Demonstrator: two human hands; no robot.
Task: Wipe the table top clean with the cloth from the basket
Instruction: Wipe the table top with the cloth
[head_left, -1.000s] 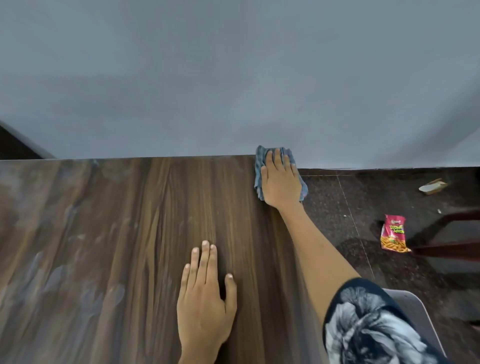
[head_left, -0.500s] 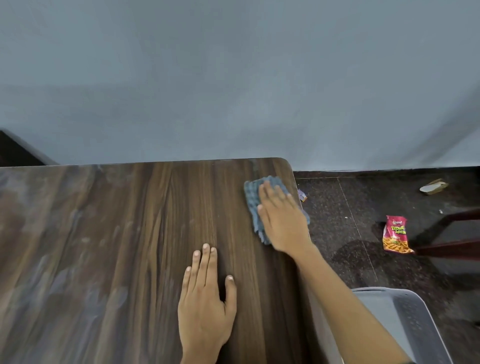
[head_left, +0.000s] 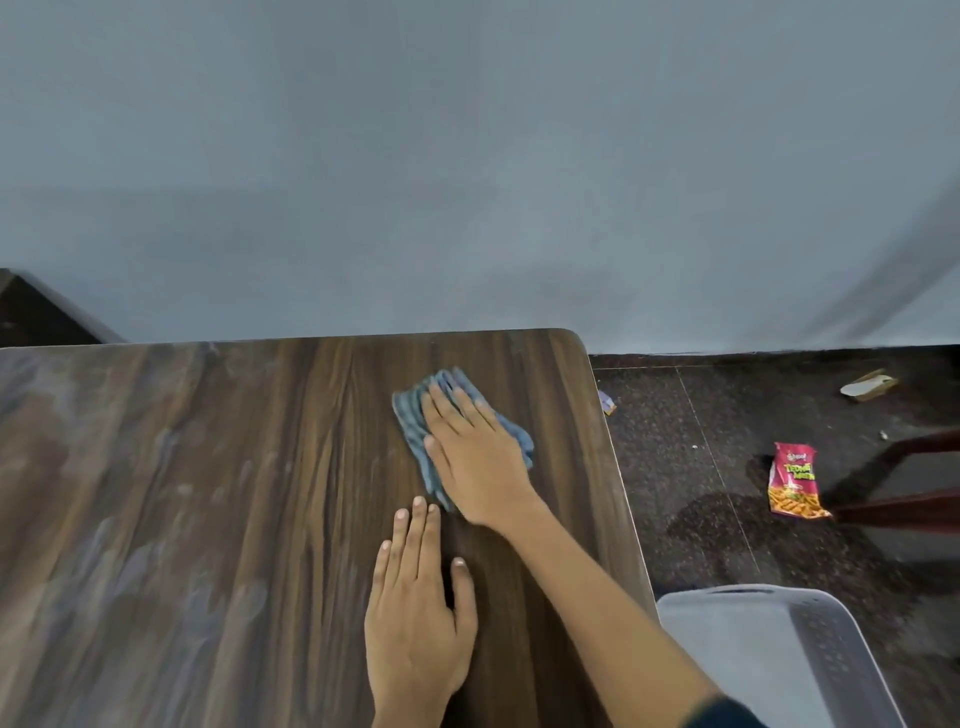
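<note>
A blue cloth (head_left: 413, 415) lies crumpled on the dark wooden table top (head_left: 208, 493), near its far right corner. My right hand (head_left: 475, 457) presses flat on the cloth with straight fingers, covering most of it. Just behind it, my left hand (head_left: 418, 618) rests flat on the bare wood, fingers together. Pale dusty smears show on the left half of the table. A grey plastic basket (head_left: 779, 654) stands on the floor at the table's right edge.
A grey wall rises right behind the table. On the dark floor to the right lie a red snack packet (head_left: 794, 480), a small wrapper (head_left: 607, 402) and a scrap of card (head_left: 868, 384). Dark wooden furniture legs (head_left: 904, 499) stand at the far right.
My right hand has slid the cloth from the far right corner toward me and leftward across the table. My left hand has stayed put.
</note>
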